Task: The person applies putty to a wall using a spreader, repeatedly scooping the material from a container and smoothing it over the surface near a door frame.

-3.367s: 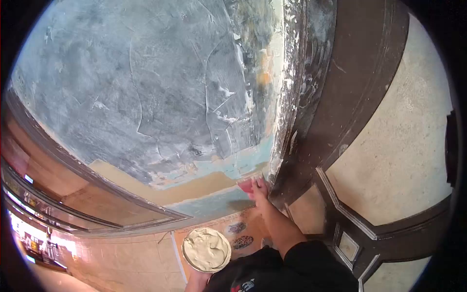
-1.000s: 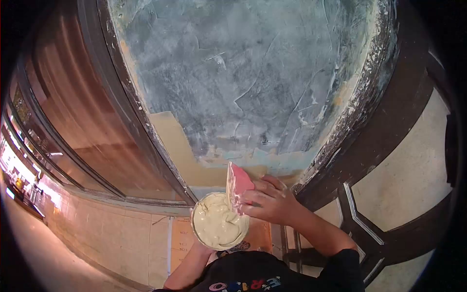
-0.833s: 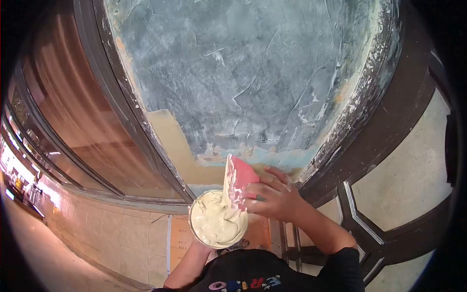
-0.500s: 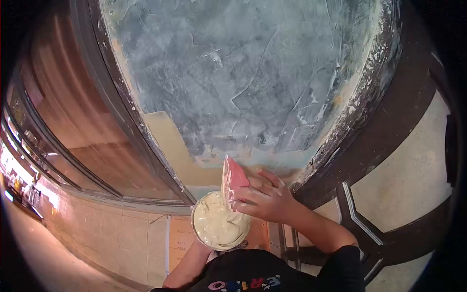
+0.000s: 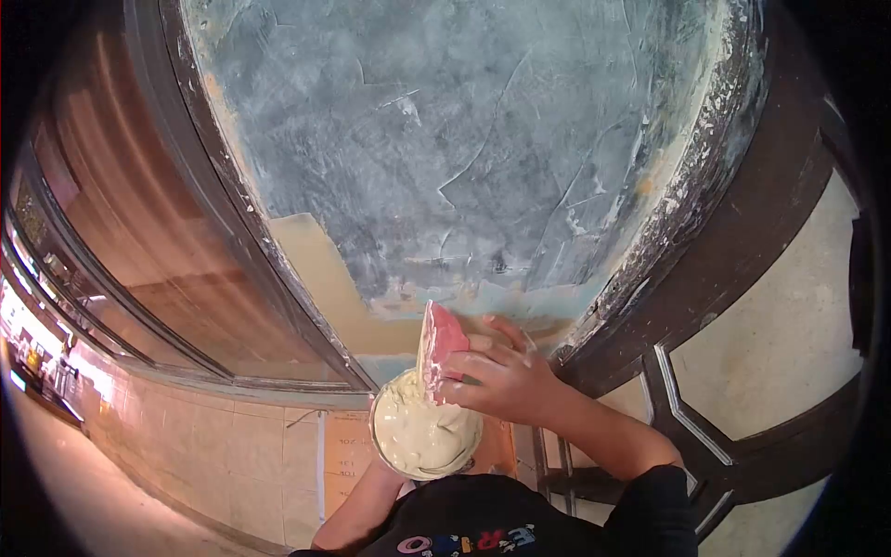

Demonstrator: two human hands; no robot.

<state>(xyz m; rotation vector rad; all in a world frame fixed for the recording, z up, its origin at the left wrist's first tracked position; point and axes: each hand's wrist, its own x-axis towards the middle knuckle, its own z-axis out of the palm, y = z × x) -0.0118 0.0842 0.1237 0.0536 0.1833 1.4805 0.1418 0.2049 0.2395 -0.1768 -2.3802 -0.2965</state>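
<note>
A pink flat scraper [image 5: 445, 340] stands tilted upright in my right hand [image 5: 498, 376], whose fingers pinch it; pale paste coats its left edge. Its lower end is at the rim of a round tub of cream-coloured paste [image 5: 425, 434]. My left forearm reaches up beneath the tub, and the tub hides most of my left hand [image 5: 388, 472], fingers included. Behind the scraper rises a grey-blue wall panel [image 5: 445, 139] with rough trowel marks. A smooth beige patch [image 5: 320, 265] covers its lower left edge.
Dark wooden frames border the panel, the left one [image 5: 209, 176] beside brown curtained glass and the right one [image 5: 687, 223] flaked with paint. An orange printed sheet [image 5: 345, 455] lies on the tiled floor [image 5: 251, 455]. Metal bars [image 5: 682, 408] stand at the right.
The scraper and my right hand have shifted slightly left. The tub has moved a little to the right and down under the scraper.
</note>
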